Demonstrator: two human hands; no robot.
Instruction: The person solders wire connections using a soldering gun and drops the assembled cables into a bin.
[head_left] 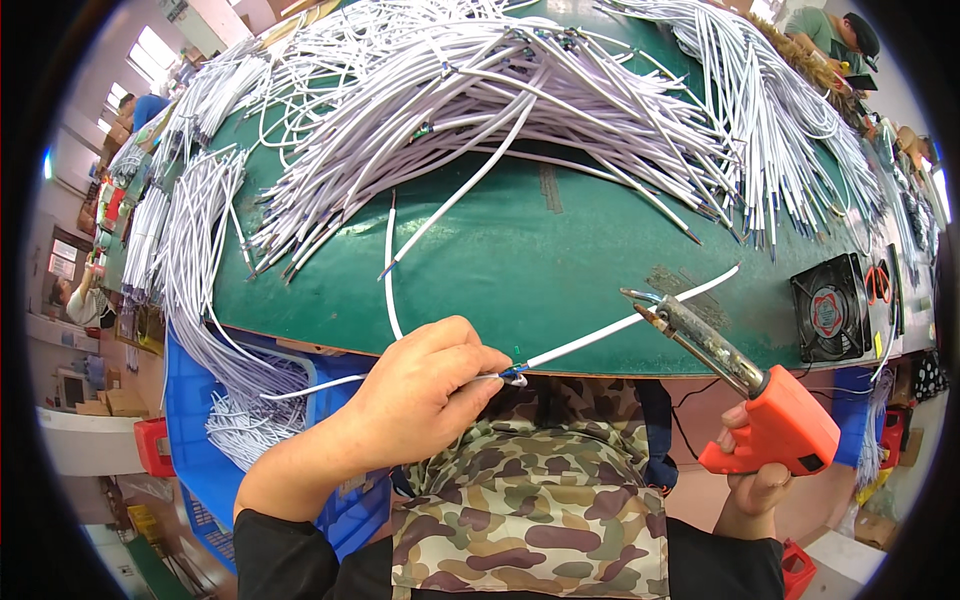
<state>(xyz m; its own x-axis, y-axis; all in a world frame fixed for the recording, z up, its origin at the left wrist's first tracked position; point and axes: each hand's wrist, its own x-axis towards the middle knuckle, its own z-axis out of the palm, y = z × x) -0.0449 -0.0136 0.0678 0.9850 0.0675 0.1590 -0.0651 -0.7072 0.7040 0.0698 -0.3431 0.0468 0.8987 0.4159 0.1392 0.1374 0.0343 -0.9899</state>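
Observation:
My left hand (425, 375) pinches a white cable (585, 342) between thumb and fingers at the near edge of the green table. Beside the fingertips, a small spliced joint (516, 372) shows blue and green wire ends. From there one stretch of the cable runs up to the right over the table. My right hand (757, 487) is wrapped round the handle of a red soldering gun (795, 420). Its metal tip points up and left, in front of the cable's far part and away from the joint. Whether the tip touches the cable I cannot tell.
A thick heap of white cables (400, 150) lies across the green table (480, 240), with further bundles (770, 140) at the right. A black fan (832, 308) stands at the right edge. Blue crates (190, 400) holding cables are at lower left. Other people are farther off.

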